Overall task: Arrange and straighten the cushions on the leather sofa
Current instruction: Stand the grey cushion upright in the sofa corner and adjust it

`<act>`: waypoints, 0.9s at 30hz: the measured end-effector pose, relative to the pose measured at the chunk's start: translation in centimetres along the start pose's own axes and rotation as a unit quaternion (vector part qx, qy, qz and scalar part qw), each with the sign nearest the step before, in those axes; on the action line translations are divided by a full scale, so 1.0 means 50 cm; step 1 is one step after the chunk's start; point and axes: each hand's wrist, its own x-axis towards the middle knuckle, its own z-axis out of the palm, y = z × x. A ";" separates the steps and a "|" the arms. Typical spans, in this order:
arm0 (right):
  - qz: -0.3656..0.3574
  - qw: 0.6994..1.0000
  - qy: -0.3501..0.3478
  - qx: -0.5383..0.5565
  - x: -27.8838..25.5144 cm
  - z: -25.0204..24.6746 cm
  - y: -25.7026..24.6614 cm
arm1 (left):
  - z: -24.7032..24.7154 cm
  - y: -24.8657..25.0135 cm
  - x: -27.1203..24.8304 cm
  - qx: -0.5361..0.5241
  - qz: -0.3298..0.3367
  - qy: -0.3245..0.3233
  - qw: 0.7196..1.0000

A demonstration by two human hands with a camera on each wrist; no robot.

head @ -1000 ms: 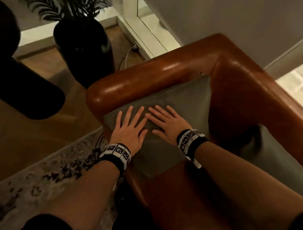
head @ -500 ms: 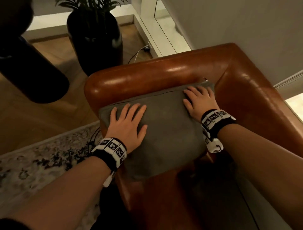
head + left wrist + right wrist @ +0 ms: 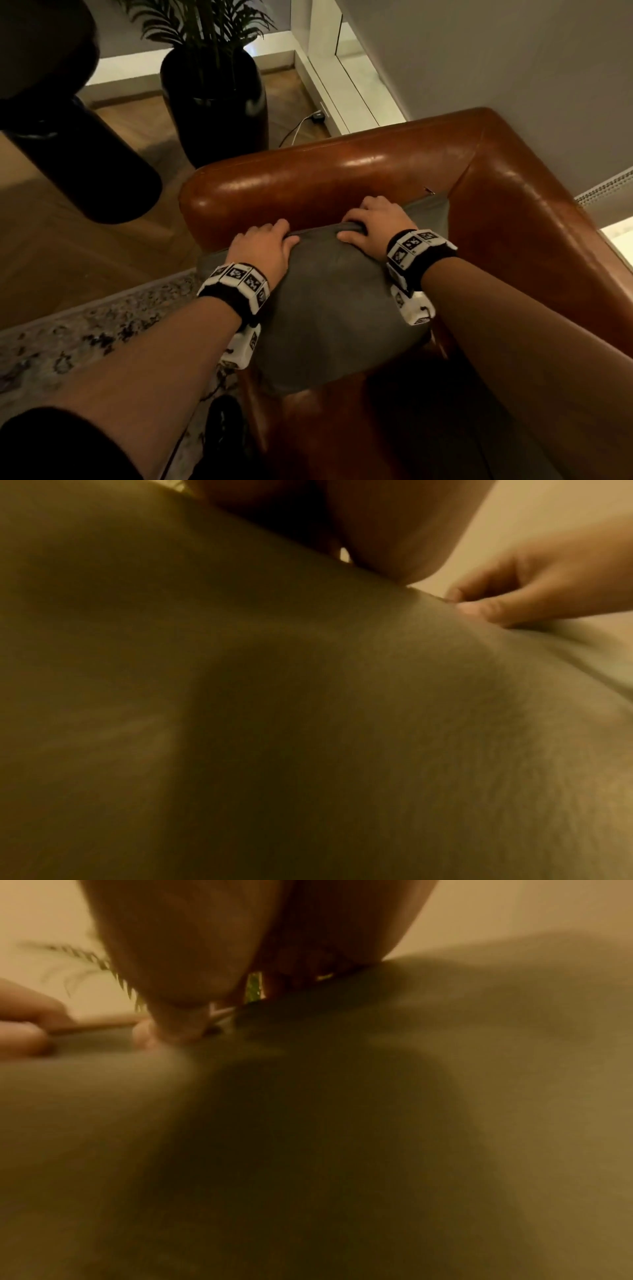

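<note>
Cushion: the grey cushion is lying in the corner of the brown leather sofa, its far edge rising against the armrest and its near edge reaching toward you over the seat.
Left grip: your left hand is curling over the cushion's top edge on the left side, thumb on the front face, grasping the fabric.
Right grip: your right hand is clenching the same top edge further right, fingers wrapping behind it and thumb pressing the front; the fabric is bunching between both hands.
Wrist views: both are blurring, showing cushion fabric filling the frame with fingertips pinching its edge.
Surroundings: a potted plant is standing on the wooden floor beyond the armrest; a patterned rug is lying at the left.
</note>
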 end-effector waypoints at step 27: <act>0.402 0.757 0.195 0.476 -0.087 0.038 0.253 | 0.055 -0.125 -0.133 -0.424 -0.390 0.146 0.804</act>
